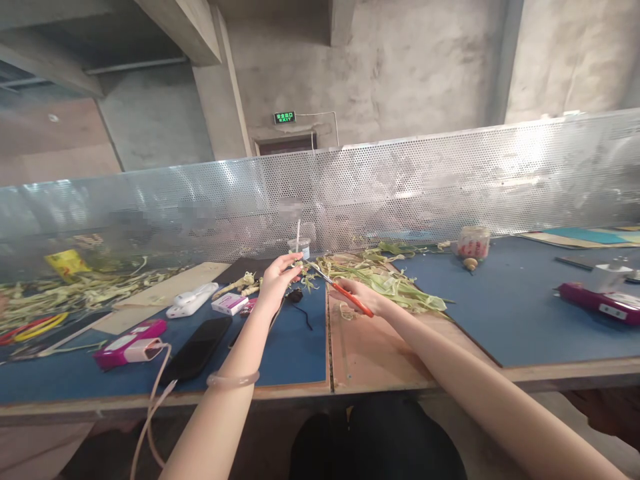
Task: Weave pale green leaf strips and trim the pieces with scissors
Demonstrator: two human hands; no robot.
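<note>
In the head view my left hand (281,275) is raised over the middle of the table, its thumb and fingers pinched together on something small and pale green, seemingly a bit of plant. My right hand (361,293) grips orange-handled scissors (353,298), whose blades point up and left towards the left fingertips. Whether the blades touch the held piece I cannot tell. Beneath and behind the right hand spreads a pile of pale green husk-like leaves (395,283). A small dark bundle with a thread (296,295) lies below my left hand.
Left of my arm lie a black phone (197,350), a magenta power strip (130,341) with a cable, a white box (230,304) and more pale strips (95,293). A jar (473,243) and another power strip (600,303) are right. A perforated metal screen (400,190) stands behind.
</note>
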